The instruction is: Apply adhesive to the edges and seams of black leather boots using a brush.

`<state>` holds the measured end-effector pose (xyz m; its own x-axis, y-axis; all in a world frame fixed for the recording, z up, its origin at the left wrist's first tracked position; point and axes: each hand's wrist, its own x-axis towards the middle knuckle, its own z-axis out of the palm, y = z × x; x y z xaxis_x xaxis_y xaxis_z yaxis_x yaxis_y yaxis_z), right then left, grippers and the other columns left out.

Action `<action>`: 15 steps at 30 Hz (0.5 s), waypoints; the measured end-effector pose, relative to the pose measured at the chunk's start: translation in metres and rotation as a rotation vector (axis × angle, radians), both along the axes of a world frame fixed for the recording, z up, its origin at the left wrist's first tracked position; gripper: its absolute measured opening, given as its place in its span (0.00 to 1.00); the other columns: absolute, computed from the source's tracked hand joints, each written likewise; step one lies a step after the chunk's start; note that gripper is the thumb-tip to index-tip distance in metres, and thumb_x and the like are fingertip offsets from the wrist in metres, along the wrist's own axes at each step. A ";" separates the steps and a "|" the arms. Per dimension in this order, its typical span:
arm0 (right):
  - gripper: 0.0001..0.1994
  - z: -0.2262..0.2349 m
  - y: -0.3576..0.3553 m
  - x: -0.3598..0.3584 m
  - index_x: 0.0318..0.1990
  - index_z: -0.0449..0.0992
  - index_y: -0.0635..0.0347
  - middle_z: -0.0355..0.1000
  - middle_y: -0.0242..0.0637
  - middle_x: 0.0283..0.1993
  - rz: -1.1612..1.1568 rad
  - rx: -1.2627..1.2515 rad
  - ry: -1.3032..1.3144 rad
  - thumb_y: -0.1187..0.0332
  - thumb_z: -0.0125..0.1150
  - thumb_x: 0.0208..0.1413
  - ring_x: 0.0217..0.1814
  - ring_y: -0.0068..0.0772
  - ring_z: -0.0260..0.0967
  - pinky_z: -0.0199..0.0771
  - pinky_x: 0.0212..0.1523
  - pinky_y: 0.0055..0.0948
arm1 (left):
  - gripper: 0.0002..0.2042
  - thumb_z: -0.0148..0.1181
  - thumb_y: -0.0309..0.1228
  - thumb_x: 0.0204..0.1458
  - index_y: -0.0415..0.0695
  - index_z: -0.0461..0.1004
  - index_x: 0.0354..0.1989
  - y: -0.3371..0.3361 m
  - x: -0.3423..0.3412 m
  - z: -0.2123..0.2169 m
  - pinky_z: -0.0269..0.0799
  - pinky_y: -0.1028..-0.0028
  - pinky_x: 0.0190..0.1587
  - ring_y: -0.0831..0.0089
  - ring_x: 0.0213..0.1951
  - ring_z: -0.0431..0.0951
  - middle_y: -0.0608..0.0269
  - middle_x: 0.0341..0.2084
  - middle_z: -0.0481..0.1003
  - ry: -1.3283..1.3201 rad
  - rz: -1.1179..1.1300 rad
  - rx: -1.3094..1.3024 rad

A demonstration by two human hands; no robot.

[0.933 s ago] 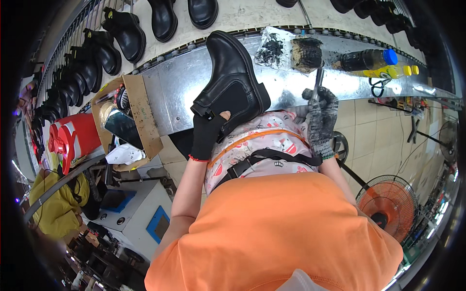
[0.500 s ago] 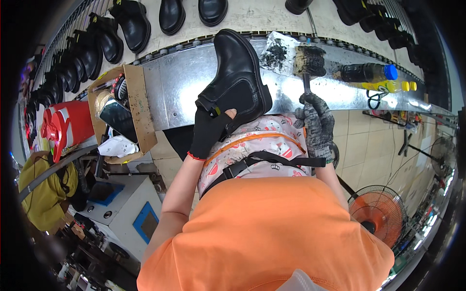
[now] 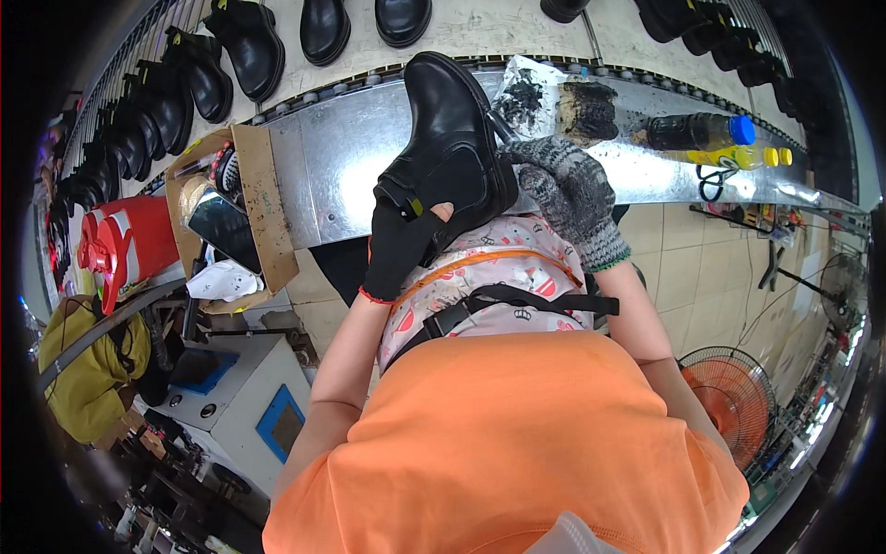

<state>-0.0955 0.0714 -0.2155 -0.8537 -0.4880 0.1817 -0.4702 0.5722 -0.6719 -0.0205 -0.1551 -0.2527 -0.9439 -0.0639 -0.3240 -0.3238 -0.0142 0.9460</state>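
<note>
A black ankle boot (image 3: 452,138) is tilted, toe pointing away, over the near edge of a metal bench (image 3: 332,175). My left hand (image 3: 399,247), in a black glove, grips it from below at the heel. My right hand (image 3: 565,196), in a grey knit glove, presses against the boot's right side. It is closed around a thin dark brush (image 3: 499,126), of which only the tip shows above the fingers. A patterned apron (image 3: 498,277) and my orange shirt lie beneath both hands.
A stained black pad (image 3: 587,111), a dark bottle with a blue cap (image 3: 697,131), a yellow bottle (image 3: 734,157) and scissors (image 3: 709,187) sit on the bench at right. An open cardboard box (image 3: 254,212) and a red jug (image 3: 125,254) are at left. More black boots (image 3: 245,42) line the far side. An orange fan (image 3: 729,402) stands on the floor.
My right hand has come down and left from beside the boot, brush upright, onto the boot's side. The boot and my left hand stay much as they were.
</note>
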 end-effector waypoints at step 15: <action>0.16 0.003 0.002 0.001 0.38 0.78 0.58 0.73 0.41 0.32 0.028 -0.091 -0.026 0.58 0.48 0.55 0.33 0.42 0.71 0.70 0.36 0.33 | 0.26 0.63 0.24 0.43 0.35 0.63 0.53 0.004 -0.002 0.007 0.69 0.73 0.50 0.70 0.46 0.73 0.55 0.46 0.72 0.035 0.022 0.065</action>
<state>-0.0941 0.0730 -0.2120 -0.8452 -0.4940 0.2039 -0.4664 0.4957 -0.7326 -0.0225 -0.1516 -0.2458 -0.9534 -0.0644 -0.2948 -0.2893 -0.0827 0.9537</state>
